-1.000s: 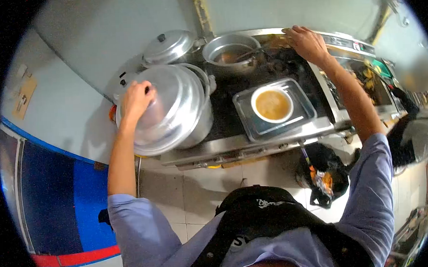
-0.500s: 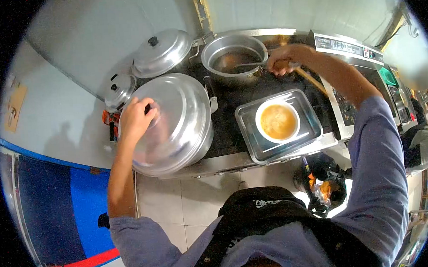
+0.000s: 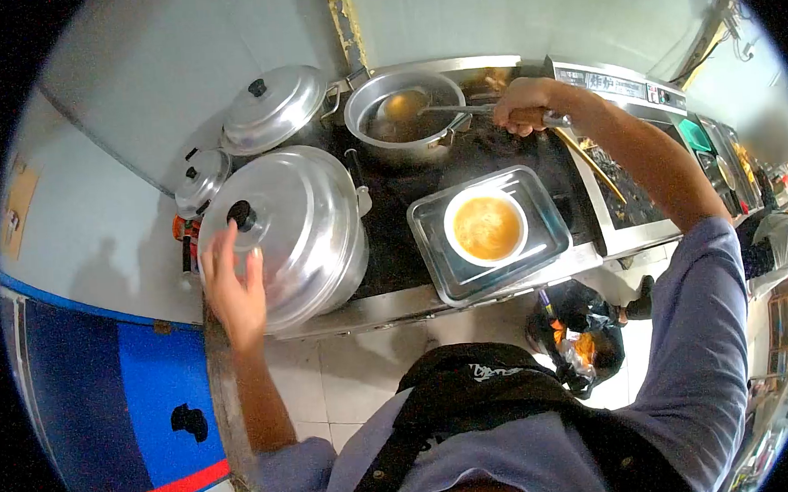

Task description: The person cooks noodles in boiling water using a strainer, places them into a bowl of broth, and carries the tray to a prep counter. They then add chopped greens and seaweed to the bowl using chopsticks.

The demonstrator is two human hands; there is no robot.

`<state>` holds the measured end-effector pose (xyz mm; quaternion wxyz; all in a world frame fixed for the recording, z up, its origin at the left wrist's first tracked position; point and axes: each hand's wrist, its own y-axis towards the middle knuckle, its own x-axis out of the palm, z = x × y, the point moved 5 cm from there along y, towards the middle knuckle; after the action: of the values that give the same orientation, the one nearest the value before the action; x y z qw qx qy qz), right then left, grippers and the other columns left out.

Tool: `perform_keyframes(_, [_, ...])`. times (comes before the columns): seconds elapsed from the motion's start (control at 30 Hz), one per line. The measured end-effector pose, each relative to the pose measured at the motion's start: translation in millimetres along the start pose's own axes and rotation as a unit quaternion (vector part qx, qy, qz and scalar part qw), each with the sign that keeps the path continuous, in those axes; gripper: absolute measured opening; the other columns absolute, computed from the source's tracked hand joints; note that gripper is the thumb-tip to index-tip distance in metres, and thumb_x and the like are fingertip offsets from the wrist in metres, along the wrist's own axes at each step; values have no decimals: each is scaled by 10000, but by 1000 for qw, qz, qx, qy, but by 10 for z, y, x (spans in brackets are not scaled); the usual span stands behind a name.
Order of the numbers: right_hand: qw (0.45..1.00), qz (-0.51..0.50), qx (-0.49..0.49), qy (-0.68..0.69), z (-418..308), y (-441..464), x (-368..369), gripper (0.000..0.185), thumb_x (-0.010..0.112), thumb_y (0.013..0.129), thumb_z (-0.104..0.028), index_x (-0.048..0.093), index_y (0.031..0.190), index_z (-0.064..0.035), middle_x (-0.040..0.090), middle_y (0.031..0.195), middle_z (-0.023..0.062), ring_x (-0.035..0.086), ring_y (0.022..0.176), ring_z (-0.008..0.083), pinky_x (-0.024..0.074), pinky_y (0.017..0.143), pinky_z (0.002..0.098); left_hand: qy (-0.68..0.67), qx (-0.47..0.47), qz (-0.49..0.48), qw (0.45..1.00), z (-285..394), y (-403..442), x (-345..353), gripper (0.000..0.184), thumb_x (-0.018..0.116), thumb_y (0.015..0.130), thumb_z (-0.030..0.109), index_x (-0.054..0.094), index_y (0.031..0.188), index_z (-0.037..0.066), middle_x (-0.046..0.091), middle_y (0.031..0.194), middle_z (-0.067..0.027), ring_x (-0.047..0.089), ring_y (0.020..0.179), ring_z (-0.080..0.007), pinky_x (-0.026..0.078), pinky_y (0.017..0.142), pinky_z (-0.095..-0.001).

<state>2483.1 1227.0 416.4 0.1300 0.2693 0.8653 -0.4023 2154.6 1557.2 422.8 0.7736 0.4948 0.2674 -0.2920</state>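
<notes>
My right hand is wrapped round the handle of a metal ladle. The ladle's bowl, with yellowish liquid in it, is inside the open metal pot at the back. On the left, my left hand has its fingers apart just below the black knob of a large aluminium lid; whether a fingertip touches the lid I cannot tell. The lid covers a big pot. Nearer me, a white bowl of cloudy yellow soup stands on a metal tray.
Two smaller lidded pots stand behind and left of the big one. A wooden stick lies by the fryer on the right. On the floor is a black rubbish bag. Another person is at the far right.
My left hand has let go of the lid's knob and drawn back towards me. The ladle has lifted in the pot, its bowl now showing liquid. The view has shifted slightly.
</notes>
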Motion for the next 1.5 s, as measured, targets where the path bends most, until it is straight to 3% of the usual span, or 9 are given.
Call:
perform_keyframes(0.33, [987, 86, -35, 133, 426, -945, -275, 194, 666, 747, -103, 588, 883, 13, 593, 730, 85, 588, 636, 134, 494, 517, 253, -167, -119, -3, 979, 558, -1268, 536, 244, 568, 841, 36, 610, 1081, 58, 541, 1096, -99, 560, 852, -161, 461, 636, -250])
perform_keyframes(0.4, [978, 75, -140, 133, 496, -1161, -200, 214, 658, 751, -104, 574, 901, 23, 558, 673, 69, 552, 584, 108, 460, 471, 214, -145, -75, 7, 986, 676, -1313, 537, 229, 550, 854, 26, 610, 1074, 51, 535, 1089, -90, 557, 839, -154, 453, 625, -236])
perform_keyframes(0.63, [979, 140, -68, 131, 784, -2149, -86, 443, 637, 688, -22, 477, 1091, 72, 582, 851, 140, 534, 547, 109, 411, 383, 205, -254, -159, -107, 948, 757, -1570, 854, 225, 562, 837, 25, 623, 1050, 61, 539, 1074, -63, 537, 896, -137, 448, 711, -234])
perform_keyframes(0.7, [948, 146, -270, -78, 807, -2393, 10, 326, 628, 729, -163, 529, 976, 25, 576, 791, 94, 531, 566, 105, 412, 415, 214, -273, -163, -116, 941, 788, -1644, 920, 203, 559, 848, 36, 625, 1038, 58, 538, 1080, -61, 542, 914, -138, 454, 719, -235])
perform_keyframes(0.77, [950, 184, -245, -59, 869, -2582, 163, 294, 635, 719, -193, 554, 921, 5, 577, 766, 71, 530, 575, 109, 415, 437, 224, -274, -158, -131, 939, 842, -1670, 958, 193, 555, 854, 40, 625, 1034, 55, 538, 1078, -60, 546, 918, -140, 458, 715, -237])
perform_keyframes(0.83, [950, 250, 14, 187, 917, -2823, 468, 314, 658, 658, -111, 552, 926, 12, 584, 776, 72, 531, 575, 123, 421, 450, 235, -276, -152, -132, 940, 878, -1694, 994, 186, 553, 860, 46, 624, 1031, 55, 539, 1073, -59, 552, 914, -144, 466, 710, -241])
perform_keyframes(0.93, [931, 242, 87, 260, 1188, -2904, 669, 579, 637, 553, 25, 471, 1107, 65, 585, 809, 122, 523, 528, 135, 410, 402, 247, -277, -129, -136, 942, 931, -1712, 1038, 180, 556, 861, 59, 625, 1027, 59, 550, 1051, -67, 557, 872, -147, 457, 644, -240])
perform_keyframes(1.03, [933, 202, 108, 276, 1368, -2891, 973, 330, 589, 613, 64, 544, 940, 54, 544, 657, 57, 485, 502, 95, 351, 393, 238, -293, -130, -142, 937, 965, -1754, 1098, 173, 564, 854, 61, 629, 1014, 56, 558, 1036, -71, 558, 813, -138, 446, 600, -235])
perform_keyframes(1.5, [965, 205, 153, -58, 1703, -2896, 1405, 274, 651, 650, -53, 533, 891, 3, 529, 694, 51, 500, 620, 113, 436, 566, 259, -281, -150, -205, 925, 872, -1904, 1281, 163, 571, 849, 67, 629, 1001, 66, 554, 1042, -53, 554, 843, -136, 470, 667, -240])
